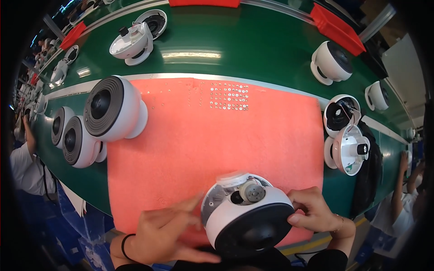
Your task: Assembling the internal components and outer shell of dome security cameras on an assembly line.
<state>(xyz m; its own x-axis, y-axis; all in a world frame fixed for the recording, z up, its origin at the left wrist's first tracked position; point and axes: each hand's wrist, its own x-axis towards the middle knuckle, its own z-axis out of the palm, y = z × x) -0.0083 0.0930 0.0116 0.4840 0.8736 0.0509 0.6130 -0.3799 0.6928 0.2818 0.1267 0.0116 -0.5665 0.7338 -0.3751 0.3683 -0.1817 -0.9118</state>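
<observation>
On the near part of the salmon-pink mat [181, 149] is a round white fan-like unit [230, 212] with a black domed front turned towards me. The top of its shell is open, showing a silvery motor [255, 193] and a dark round part. My right hand [314, 211] pinches the right rim of this unit between thumb and fingers. My left hand [165, 230] lies at the unit's left side with fingers stretched and apart, slightly blurred. Whether its fingertips touch the shell I cannot tell.
Several small screws [229, 96] stand in rows at the mat's far edge. Finished-looking units [113, 108] crowd the left. An opened unit [348, 149] stands at right, another [135, 43] on the green belt [253, 49]. Red trays [337, 29] line the back. Other people [29, 162] sit at both sides.
</observation>
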